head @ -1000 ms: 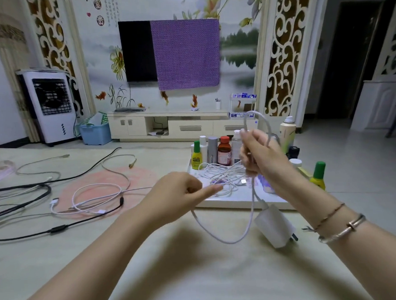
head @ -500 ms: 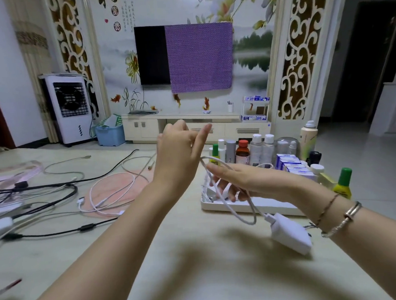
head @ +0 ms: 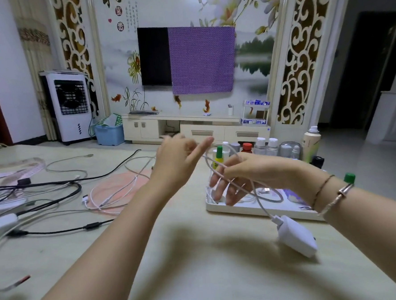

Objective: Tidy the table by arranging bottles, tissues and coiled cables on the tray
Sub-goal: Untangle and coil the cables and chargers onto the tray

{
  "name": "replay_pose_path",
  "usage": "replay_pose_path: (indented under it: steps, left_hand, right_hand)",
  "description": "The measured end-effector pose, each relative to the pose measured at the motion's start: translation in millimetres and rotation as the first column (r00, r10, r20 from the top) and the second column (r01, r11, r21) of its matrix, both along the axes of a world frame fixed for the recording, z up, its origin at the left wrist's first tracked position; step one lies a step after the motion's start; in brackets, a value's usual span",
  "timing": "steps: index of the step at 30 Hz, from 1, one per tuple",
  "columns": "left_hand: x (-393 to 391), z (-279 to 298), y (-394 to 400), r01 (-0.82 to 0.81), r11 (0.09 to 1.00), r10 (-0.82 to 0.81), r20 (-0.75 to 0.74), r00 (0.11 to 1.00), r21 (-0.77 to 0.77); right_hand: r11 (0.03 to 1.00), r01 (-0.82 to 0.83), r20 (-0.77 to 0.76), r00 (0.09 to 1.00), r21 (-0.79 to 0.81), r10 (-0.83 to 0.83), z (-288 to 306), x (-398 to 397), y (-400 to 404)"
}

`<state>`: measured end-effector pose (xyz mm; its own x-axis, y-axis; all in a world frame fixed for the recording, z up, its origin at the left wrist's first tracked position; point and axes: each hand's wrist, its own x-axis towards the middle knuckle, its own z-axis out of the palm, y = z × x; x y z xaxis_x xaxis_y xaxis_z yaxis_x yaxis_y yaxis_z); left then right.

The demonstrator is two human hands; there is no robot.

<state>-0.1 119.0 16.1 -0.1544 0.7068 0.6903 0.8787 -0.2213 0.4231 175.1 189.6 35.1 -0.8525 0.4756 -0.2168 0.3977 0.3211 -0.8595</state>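
Observation:
A white charger cable (head: 258,200) is looped round the straight fingers of my right hand (head: 245,177), whose thumb lies on top of it. Its white plug block (head: 295,237) sits low near the table by my right wrist. My left hand (head: 179,161) is raised beside the loop and holds the cable's free part at its blurred fingertips. Behind my right hand lies the white tray (head: 242,211). Several bottles (head: 259,146) stand along the tray's back edge, and coiled white cables (head: 274,195) lie inside it.
Loose white cables (head: 111,197) lie on a pink mat (head: 125,184) to the left. Black cables (head: 55,183) and a white power strip (head: 0,225) cover the table's left side. A green-capped bottle (head: 349,178) stands right of the tray.
My right hand dropped from an upright grip to flat, straight fingers over the tray. My left hand rose and carried the cable round it. The plug block moved right and lower.

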Motion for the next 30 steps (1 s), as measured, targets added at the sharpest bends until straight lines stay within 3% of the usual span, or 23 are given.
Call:
replay_pose_path:
  steps: [3, 6, 10, 13, 17, 20, 26, 30]
  left_hand:
    - [-16.4, -11.2, 0.5, 0.028, 0.996, -0.021, 0.082, 0.996, -0.088]
    - [-32.3, -24.2, 5.6, -0.001, 0.991, 0.009, 0.053, 0.999, -0.135]
    - [-35.6, -29.0, 8.3, -0.014, 0.99, 0.031, 0.116, 0.993, -0.14]
    - [-16.3, -28.1, 9.5, 0.045, 0.994, -0.019, 0.259, 0.966, -0.096]
    - [17.7, -26.0, 11.7, 0.175, 0.981, -0.107, 0.516, 0.85, -0.085]
    - [39.4, -25.3, 8.4, 0.159, 0.98, -0.084, 0.483, 0.871, -0.116]
    - [57.3, -22.6, 4.0, 0.152, 0.94, -0.079, 0.237, 0.968, -0.306]
    - [52.2, -25.4, -3.4, 0.177, 0.95, -0.095, 0.302, 0.949, -0.256]
  right_hand:
    - [0.995, 0.001, -0.15, 0.988, -0.1, -0.016, 6.8, 10.5, 8.6]
    - [0.974, -0.04, -0.309, 0.951, -0.224, -0.032, 6.0, 21.1, 17.0]
    - [0.979, -0.003, -0.419, 0.904, -0.206, -0.086, 3.6, 25.9, 21.0]
    - [0.977, 0.12, -0.491, 0.849, -0.177, -0.193, -0.4, 20.4, 19.6]
    - [0.953, 0.268, -0.531, 0.792, -0.14, -0.301, -7.8, 10.2, 17.9]
    - [0.928, 0.348, -0.532, 0.765, -0.133, -0.364, -13.7, 4.0, 18.1]
    - [0.916, 0.394, -0.484, 0.788, -0.08, -0.381, -17.4, -3.9, 18.2]
    - [0.888, 0.458, -0.448, 0.788, -0.032, -0.423, -17.9, -5.9, 18.3]
